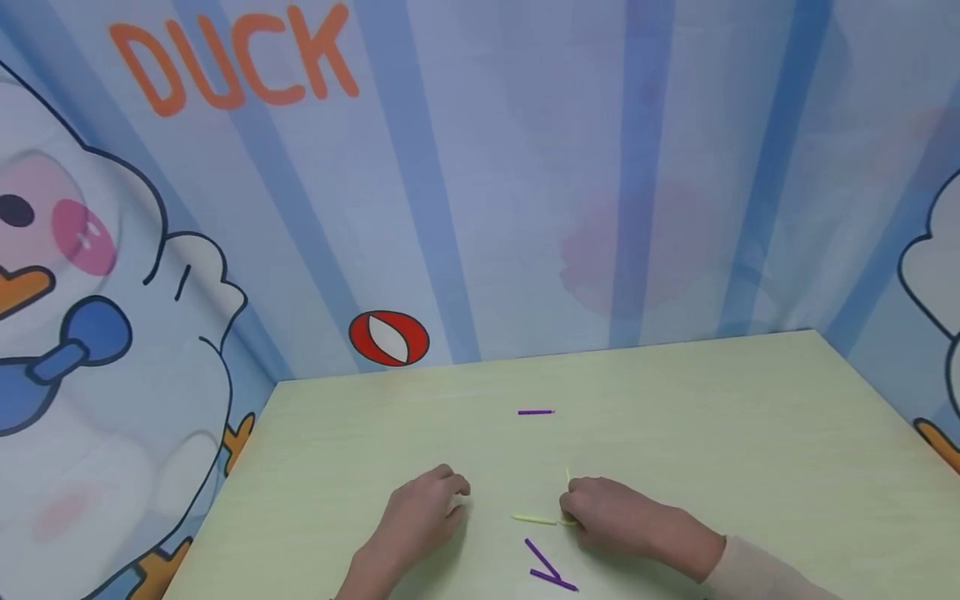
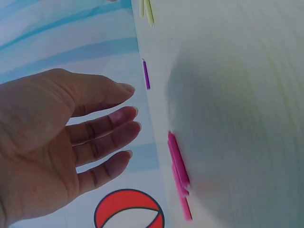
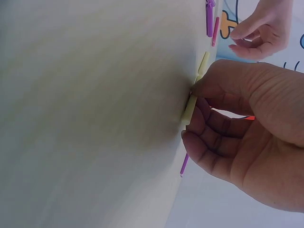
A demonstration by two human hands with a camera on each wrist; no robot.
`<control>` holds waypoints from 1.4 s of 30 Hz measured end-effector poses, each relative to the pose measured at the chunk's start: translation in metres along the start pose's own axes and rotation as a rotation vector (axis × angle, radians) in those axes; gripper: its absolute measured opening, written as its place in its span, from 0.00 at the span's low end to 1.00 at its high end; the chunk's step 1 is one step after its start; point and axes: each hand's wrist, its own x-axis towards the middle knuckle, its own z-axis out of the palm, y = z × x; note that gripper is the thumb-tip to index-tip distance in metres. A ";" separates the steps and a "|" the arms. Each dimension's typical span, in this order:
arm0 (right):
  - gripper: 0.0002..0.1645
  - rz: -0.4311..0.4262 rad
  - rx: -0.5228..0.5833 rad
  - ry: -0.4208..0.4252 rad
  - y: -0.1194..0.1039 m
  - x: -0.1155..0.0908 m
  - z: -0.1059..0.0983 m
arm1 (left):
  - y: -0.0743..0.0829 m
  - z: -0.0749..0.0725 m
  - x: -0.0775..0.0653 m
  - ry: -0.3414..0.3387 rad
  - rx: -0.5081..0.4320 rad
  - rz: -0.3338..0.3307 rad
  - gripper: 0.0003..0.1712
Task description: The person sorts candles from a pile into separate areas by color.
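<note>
Pinching hand: remotely, I hold a yellow stick (image 3: 190,111) in my right grip (image 1: 611,512), lower centre of the head view.
Free hand: my left grip (image 1: 422,510), released.
Sticks: partway, I judge; purple pair (image 1: 556,579) meeting bottom centre, lone purple stick (image 1: 535,412) above, probably left to do.

Head view: right hand (image 1: 611,512) partly covers a yellow stick (image 1: 567,474); printed duck (image 1: 176,321) cropped by left edge. Left-wrist view: yellow sticks (image 2: 149,12) cut off at top edge.
</note>
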 end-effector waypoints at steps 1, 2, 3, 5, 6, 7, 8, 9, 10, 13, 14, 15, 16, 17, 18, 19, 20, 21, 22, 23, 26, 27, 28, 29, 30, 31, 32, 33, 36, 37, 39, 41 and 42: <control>0.10 -0.001 0.001 0.001 0.000 0.000 0.000 | 0.002 0.001 0.001 -0.007 0.000 0.008 0.09; 0.10 -0.001 0.003 0.000 0.000 0.000 0.001 | 0.005 0.001 0.002 -0.015 -0.005 0.011 0.09; 0.10 -0.002 0.005 -0.001 0.000 0.000 0.001 | 0.008 0.002 0.003 -0.022 -0.009 0.013 0.09; 0.10 -0.001 0.007 -0.005 0.000 -0.001 0.001 | 0.013 0.004 0.005 -0.030 -0.013 0.026 0.09; 0.10 0.001 0.010 -0.007 0.000 -0.001 0.001 | 0.016 0.006 0.006 -0.035 -0.013 0.036 0.09; 0.10 0.005 0.011 -0.009 -0.001 -0.001 0.000 | 0.019 0.007 0.008 -0.039 -0.014 0.047 0.09; 0.09 0.008 0.013 -0.011 -0.001 -0.001 0.000 | 0.022 0.008 0.009 -0.047 -0.012 0.055 0.09; 0.09 0.010 0.014 -0.011 -0.001 -0.001 -0.001 | 0.025 0.010 0.010 -0.053 -0.005 0.068 0.09; 0.09 0.013 0.014 -0.012 -0.001 0.000 -0.001 | 0.028 0.012 0.012 -0.060 0.004 0.080 0.09; 0.09 0.021 0.016 -0.016 -0.001 0.000 -0.002 | 0.037 0.017 0.014 -0.090 0.031 0.124 0.10; 0.10 0.023 0.015 -0.018 -0.001 0.000 -0.001 | 0.039 0.019 0.015 -0.109 0.033 0.138 0.10; 0.10 0.027 0.018 -0.022 -0.001 0.000 -0.001 | 0.042 0.020 0.015 -0.129 0.036 0.156 0.11; 0.10 0.030 0.019 -0.025 0.000 0.000 0.000 | 0.044 0.022 0.016 -0.147 0.034 0.173 0.11; 0.10 0.032 0.021 -0.028 0.000 0.000 0.001 | 0.046 0.023 0.016 -0.166 0.033 0.190 0.11; 0.09 0.033 0.022 -0.029 0.000 0.000 0.001 | 0.048 0.024 0.016 -0.185 0.028 0.203 0.12; 0.09 0.032 0.023 -0.028 0.000 0.000 0.002 | 0.049 0.026 0.017 -0.201 0.021 0.217 0.12; 0.09 0.032 0.020 -0.027 0.000 0.000 0.003 | 0.051 0.027 0.017 -0.215 0.017 0.228 0.13; 0.09 0.030 0.017 -0.024 0.000 0.000 0.003 | 0.052 0.028 0.017 -0.218 0.015 0.242 0.13; 0.09 0.028 0.012 -0.020 0.000 0.000 0.004 | 0.053 0.029 0.017 -0.217 0.010 0.255 0.14; 0.09 0.026 0.008 -0.016 0.000 -0.001 0.004 | 0.054 0.031 0.017 -0.215 0.007 0.266 0.14; 0.09 0.018 -0.010 -0.008 0.000 -0.001 0.004 | 0.057 0.034 0.018 -0.202 -0.008 0.297 0.14; 0.09 0.017 -0.011 -0.006 0.000 -0.001 0.003 | 0.058 0.035 0.018 -0.197 -0.013 0.308 0.13; 0.09 0.016 -0.012 -0.005 0.000 -0.001 0.002 | 0.059 0.036 0.018 -0.186 -0.009 0.327 0.13; 0.10 0.016 -0.012 -0.006 0.000 -0.002 0.002 | 0.060 0.037 0.018 -0.178 -0.005 0.343 0.12; 0.10 0.017 -0.012 -0.006 0.000 -0.002 0.001 | 0.060 0.038 0.018 -0.176 -0.005 0.354 0.11; 0.10 0.017 -0.012 -0.005 0.000 -0.002 0.000 | 0.061 0.038 0.018 -0.177 -0.005 0.361 0.11; 0.10 0.017 -0.013 -0.004 0.000 -0.002 0.000 | 0.062 0.039 0.018 -0.177 -0.001 0.370 0.11; 0.10 0.019 -0.011 -0.005 0.000 -0.002 0.000 | 0.062 0.040 0.018 -0.179 0.002 0.373 0.10; 0.11 0.016 -0.012 -0.003 0.001 -0.003 0.000 | 0.064 0.040 0.019 -0.218 0.001 0.350 0.09; 0.11 0.014 -0.013 0.000 0.001 -0.003 -0.001 | 0.065 0.039 0.019 -0.231 0.002 0.341 0.09; 0.12 0.009 -0.013 0.002 0.001 -0.002 -0.001 | 0.065 0.039 0.020 -0.248 0.015 0.330 0.08; 0.12 0.003 -0.015 0.006 0.001 -0.002 -0.001 | 0.066 0.038 0.021 -0.248 0.042 0.334 0.08; 0.12 0.002 -0.017 0.007 0.001 -0.002 -0.001 | 0.066 0.038 0.021 -0.246 0.055 0.338 0.08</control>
